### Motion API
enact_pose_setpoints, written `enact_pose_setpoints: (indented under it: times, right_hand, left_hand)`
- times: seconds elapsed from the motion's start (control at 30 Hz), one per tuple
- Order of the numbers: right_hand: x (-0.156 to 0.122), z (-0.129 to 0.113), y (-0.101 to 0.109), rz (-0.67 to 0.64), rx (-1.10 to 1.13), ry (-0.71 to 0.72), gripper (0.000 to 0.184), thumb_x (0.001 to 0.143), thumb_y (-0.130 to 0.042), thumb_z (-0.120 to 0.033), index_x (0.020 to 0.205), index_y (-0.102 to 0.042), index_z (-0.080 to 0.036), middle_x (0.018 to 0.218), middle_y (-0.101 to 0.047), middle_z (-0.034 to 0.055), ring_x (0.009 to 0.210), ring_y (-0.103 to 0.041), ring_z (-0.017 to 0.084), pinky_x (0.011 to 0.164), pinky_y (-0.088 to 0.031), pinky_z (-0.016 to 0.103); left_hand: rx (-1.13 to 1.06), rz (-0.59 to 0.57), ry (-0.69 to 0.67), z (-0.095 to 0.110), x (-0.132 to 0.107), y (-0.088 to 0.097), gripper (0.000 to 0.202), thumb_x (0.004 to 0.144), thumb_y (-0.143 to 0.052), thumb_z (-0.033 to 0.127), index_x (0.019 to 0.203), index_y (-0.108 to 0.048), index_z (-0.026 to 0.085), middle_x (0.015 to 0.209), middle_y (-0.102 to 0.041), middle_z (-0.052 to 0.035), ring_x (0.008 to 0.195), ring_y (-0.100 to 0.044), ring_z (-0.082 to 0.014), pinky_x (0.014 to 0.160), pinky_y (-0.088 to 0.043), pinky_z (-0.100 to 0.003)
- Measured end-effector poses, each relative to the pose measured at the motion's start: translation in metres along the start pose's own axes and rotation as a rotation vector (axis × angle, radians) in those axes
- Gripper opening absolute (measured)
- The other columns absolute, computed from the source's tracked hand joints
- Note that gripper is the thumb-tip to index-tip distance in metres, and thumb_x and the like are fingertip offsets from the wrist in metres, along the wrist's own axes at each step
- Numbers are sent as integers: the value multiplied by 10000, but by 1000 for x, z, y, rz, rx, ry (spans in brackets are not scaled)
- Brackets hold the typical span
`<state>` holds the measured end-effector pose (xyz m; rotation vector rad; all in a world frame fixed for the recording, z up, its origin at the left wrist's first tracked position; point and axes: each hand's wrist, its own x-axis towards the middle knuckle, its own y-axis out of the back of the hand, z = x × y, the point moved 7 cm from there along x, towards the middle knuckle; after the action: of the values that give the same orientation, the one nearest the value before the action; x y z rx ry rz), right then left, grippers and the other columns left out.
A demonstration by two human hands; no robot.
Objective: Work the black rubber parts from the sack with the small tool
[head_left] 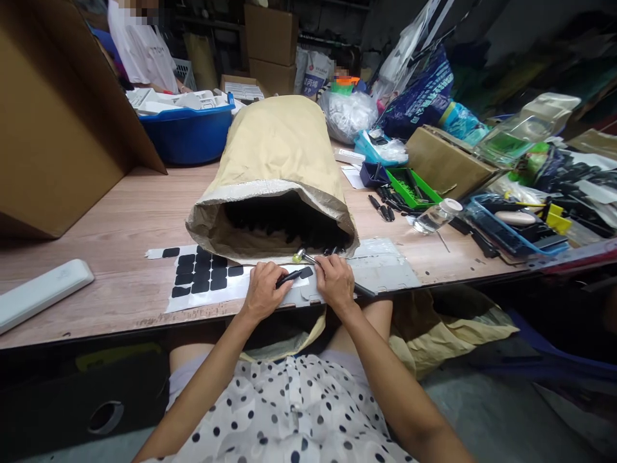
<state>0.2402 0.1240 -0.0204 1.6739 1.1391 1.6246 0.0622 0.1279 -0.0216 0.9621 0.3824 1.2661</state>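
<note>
My left hand (pixel 263 288) is closed round a thin black pen-like piece (pixel 290 277) at the table's near edge. My right hand (pixel 335 280) is closed on a small metal tool (pixel 303 257) with a yellow-green tip, held against that piece. Both hands rest on white backing sheets (pixel 212 292) that carry several black rectangular stickers (pixel 200 273). Right behind the hands lies a big tan paper sack (pixel 274 161) on its side, its open mouth facing me and dark inside.
A long white bar (pixel 41 292) lies at the left. A large cardboard box (pixel 53 116) and a blue tub (pixel 187 132) stand behind it. At the right are a green tray (pixel 414 186), loose black pens (pixel 385 206), a clear bottle (pixel 436 215) and a blue tray (pixel 511 225). Another person (pixel 142 45) stands at the back left.
</note>
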Motion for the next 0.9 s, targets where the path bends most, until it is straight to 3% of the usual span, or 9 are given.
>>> enact_pose_setpoints:
  times: [0.13, 0.23, 0.3, 0.47, 0.57, 0.67, 0.77, 0.83, 0.9]
  right_hand:
    - [-4, -2, 0, 34, 5, -7, 198, 953, -523, -268, 1019, -703, -218, 870, -605, 55, 831, -491, 205, 726, -345, 312]
    - [-4, -3, 1, 47, 6, -10, 184, 946, -529, -267, 992, -700, -217, 869, -599, 56, 828, -480, 207, 724, -339, 312]
    - [-3, -2, 0, 44, 7, -19, 180, 944, -527, -263, 981, -698, -219, 871, -594, 56, 829, -475, 208, 726, -338, 312]
    - [-3, -2, -1, 43, 11, -28, 174, 936, -528, -256, 963, -695, -216, 865, -588, 58, 828, -473, 208, 726, -340, 311]
    - [-3, -1, -1, 46, 18, -28, 178, 934, -529, -258, 975, -697, -216, 862, -589, 58, 829, -474, 210, 723, -338, 314]
    - [-4, 1, -2, 45, 24, -28, 183, 932, -529, -260, 992, -697, -217, 868, -592, 59, 832, -473, 213, 723, -336, 317]
    - [-5, 2, -1, 57, 21, -17, 183, 932, -527, -254, 987, -697, -216, 861, -589, 56, 825, -469, 211, 728, -335, 317]
    - [-6, 2, -1, 69, 14, -10, 185, 933, -523, -251, 985, -697, -219, 854, -584, 52, 820, -465, 208, 726, -334, 313]
    - [-6, 1, 0, 75, 0, -3, 184, 932, -521, -249, 976, -698, -223, 842, -575, 48, 811, -458, 207, 716, -329, 309]
  left_hand:
    - [-97, 62, -279, 27, -30, 8, 190, 956, -531, 310, 1026, -666, 197, 944, -713, -72, 893, -621, -217, 825, -490, -353]
    - [-172, -73, -422, 38, -67, -7, 233, 987, -478, 315, 1085, -652, 194, 870, -727, -48, 751, -660, -175, 713, -507, -287]
    - [-122, -207, -314, 29, -86, -26, 245, 988, -457, 308, 1084, -655, 202, 871, -739, -46, 753, -692, -187, 689, -514, -281]
    - [258, -600, 267, -20, -106, -58, 252, 926, -475, 239, 1036, -692, 172, 890, -755, -111, 837, -733, -298, 697, -529, -356]
    - [261, -735, 245, 3, -95, -47, 264, 857, -572, 219, 1082, -694, 152, 937, -752, -129, 872, -727, -314, 728, -524, -360]
    - [-78, -781, -37, 74, -73, -25, 286, 898, -593, 252, 1159, -686, 184, 941, -749, -86, 866, -706, -259, 750, -511, -322]
    - [-646, -779, -307, 142, -49, 5, 581, 901, -661, 337, 1446, -501, 220, 872, -731, -16, 712, -638, -134, 692, -490, -212]
    - [-809, -720, -363, 154, -27, 17, 491, 903, -658, 337, 1369, -593, 198, 826, -725, -10, 676, -611, -105, 670, -476, -182]
    - [-723, -563, -268, 132, 6, 19, 248, 905, -621, 292, 1085, -747, 178, 833, -740, -23, 722, -634, -119, 705, -485, -198]
